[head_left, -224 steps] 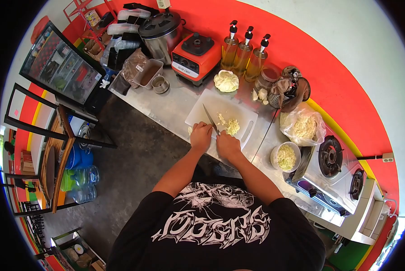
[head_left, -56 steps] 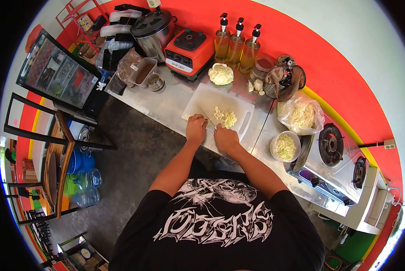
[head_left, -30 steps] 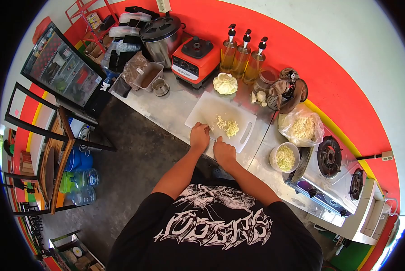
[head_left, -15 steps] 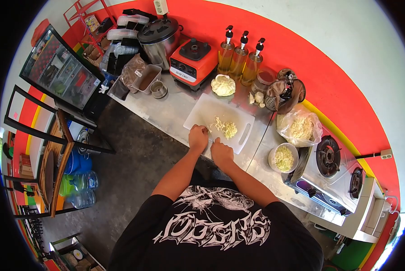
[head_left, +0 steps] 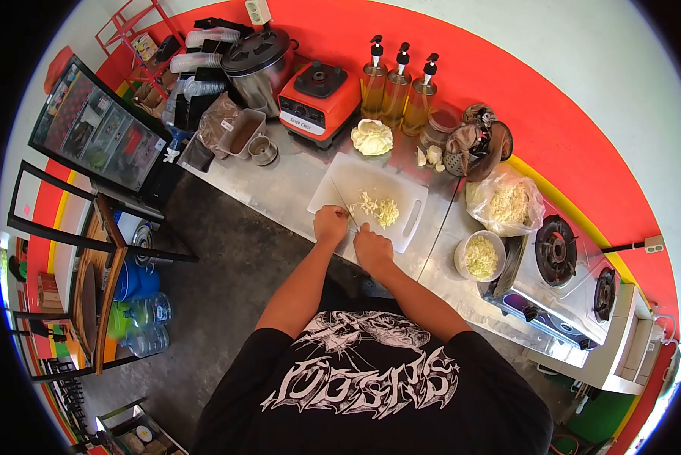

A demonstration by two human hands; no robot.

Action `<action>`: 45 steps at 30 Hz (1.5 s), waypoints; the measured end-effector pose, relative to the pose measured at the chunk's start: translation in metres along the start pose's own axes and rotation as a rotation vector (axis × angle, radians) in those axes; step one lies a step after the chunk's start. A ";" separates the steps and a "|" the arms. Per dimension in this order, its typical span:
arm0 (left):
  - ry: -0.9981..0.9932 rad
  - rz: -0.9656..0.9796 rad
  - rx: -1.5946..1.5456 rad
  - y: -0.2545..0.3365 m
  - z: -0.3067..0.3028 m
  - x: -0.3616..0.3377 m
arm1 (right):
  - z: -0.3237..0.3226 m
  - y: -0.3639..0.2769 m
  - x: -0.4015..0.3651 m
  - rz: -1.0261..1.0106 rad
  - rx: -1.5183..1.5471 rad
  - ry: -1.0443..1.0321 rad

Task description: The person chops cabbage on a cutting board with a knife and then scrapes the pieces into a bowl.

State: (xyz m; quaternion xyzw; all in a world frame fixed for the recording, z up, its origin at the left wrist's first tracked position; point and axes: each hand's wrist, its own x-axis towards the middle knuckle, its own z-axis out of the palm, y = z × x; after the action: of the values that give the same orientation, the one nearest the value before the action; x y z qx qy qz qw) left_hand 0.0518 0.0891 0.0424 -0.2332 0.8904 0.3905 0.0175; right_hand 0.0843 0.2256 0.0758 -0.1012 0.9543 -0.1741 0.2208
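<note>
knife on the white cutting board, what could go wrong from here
The blade of the knife lies close beside the left hand, with the right hand apparently on the handle; a slip could nick the fingers. The cutting board sits close to the front edge of the counter, so hard chopping might shift it or send chopped pieces to the floor.

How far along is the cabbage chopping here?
Done: a bowl and a bag hold shredded cabbage. In hand: the right hand holds the knife at a small chopped pile on the cutting board, left hand beside it. Left: a cabbage piece waits behind the board.
</note>
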 end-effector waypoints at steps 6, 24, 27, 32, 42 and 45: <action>0.027 0.042 0.019 -0.004 0.001 0.000 | -0.003 0.004 0.031 -0.080 -0.020 0.063; 0.128 0.310 0.124 -0.018 0.001 -0.026 | -0.027 0.005 0.016 -0.048 0.080 -0.053; 0.138 0.300 0.063 -0.019 0.006 -0.017 | -0.030 0.005 0.006 -0.051 0.059 -0.074; 0.143 0.284 0.039 -0.014 0.005 -0.013 | -0.008 0.004 -0.003 -0.032 0.004 -0.045; 0.135 0.246 0.068 -0.012 0.005 -0.002 | -0.012 0.002 0.032 -0.089 0.012 -0.007; 0.123 0.208 0.091 -0.008 0.004 0.001 | -0.015 -0.001 0.019 -0.063 0.022 -0.027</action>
State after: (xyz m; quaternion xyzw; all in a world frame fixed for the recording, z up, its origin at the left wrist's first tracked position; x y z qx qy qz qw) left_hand 0.0534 0.0865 0.0341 -0.1621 0.9259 0.3345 -0.0674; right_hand 0.0611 0.2241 0.0811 -0.1310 0.9456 -0.1900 0.2294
